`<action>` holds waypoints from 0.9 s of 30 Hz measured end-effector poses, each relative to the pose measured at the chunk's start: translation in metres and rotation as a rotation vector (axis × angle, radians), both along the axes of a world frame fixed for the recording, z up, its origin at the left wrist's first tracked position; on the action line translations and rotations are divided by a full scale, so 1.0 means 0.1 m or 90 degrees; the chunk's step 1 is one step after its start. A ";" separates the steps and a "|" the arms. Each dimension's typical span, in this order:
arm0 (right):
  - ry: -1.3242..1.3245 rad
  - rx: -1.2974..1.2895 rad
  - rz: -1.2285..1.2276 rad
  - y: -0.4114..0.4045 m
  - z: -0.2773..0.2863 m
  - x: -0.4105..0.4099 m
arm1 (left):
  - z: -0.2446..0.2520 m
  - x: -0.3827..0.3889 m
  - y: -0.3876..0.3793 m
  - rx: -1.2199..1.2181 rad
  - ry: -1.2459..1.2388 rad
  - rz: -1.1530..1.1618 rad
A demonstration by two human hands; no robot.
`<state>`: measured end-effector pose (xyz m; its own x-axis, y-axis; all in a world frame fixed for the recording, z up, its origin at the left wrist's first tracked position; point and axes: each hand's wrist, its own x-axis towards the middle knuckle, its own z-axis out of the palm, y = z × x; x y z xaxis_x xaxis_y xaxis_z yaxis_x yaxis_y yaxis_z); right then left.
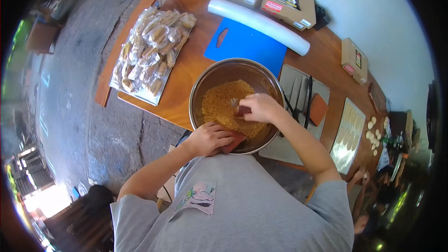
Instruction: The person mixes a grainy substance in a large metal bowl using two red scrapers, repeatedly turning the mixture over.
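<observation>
A large steel mixing bowl (271, 68) stands at the table edge against my body, with a golden-brown crumbly mixture (224, 98) inside. My left hand (210, 138) rests over the near rim and is closed on a flat reddish-brown block (235, 141), slanting into the bowl. Above the mixture, my right hand (260, 107) grips a dark reddish piece (242, 110), mostly covered by the fingers; what it is cannot be told. Right of the bowl, a grey tray (320, 92) bears long dark-handled utensils (308, 103) and another reddish-brown block (319, 109).
A tray of plastic-wrapped food pieces (154, 49) lies left. Beyond the bowl are a blue cutting board (245, 43), a plastic film roll (259, 26) and cardboard boxes (290, 5). Farther right are a tray of flat oval pieces (350, 122), dough balls (372, 134) and another person's hands (362, 175).
</observation>
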<state>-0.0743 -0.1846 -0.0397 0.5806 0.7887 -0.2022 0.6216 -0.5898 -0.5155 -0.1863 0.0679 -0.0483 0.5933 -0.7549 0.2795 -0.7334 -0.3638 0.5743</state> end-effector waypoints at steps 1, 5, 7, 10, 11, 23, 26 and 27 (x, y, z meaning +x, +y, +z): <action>-0.003 0.000 -0.017 0.03 0.00 0.03 | 0.02 0.07 0.01 0.000 -0.003 -0.017; -0.223 0.006 -0.296 0.50 -0.17 0.16 | 0.02 0.32 0.13 0.003 -0.049 -0.067; -0.042 0.222 -0.260 0.64 -0.29 0.10 | 0.00 0.48 0.23 0.014 -0.065 -0.091; 0.014 0.119 -0.255 0.42 -0.27 0.02 | 0.01 0.62 0.34 0.030 -0.028 -0.105; 0.012 0.088 -0.255 0.30 -0.28 0.00 | 0.03 0.65 0.34 0.022 -0.007 -0.092; -0.014 -0.007 -0.809 0.38 -0.30 -0.25 | 0.27 1.16 -0.03 0.233 0.329 0.358; -0.016 0.042 -0.776 0.51 -0.28 -0.19 | -0.11 1.24 -0.07 0.152 0.383 0.377; -0.029 0.099 -0.784 0.51 -0.19 -0.23 | -0.05 1.22 -0.07 0.159 0.386 0.366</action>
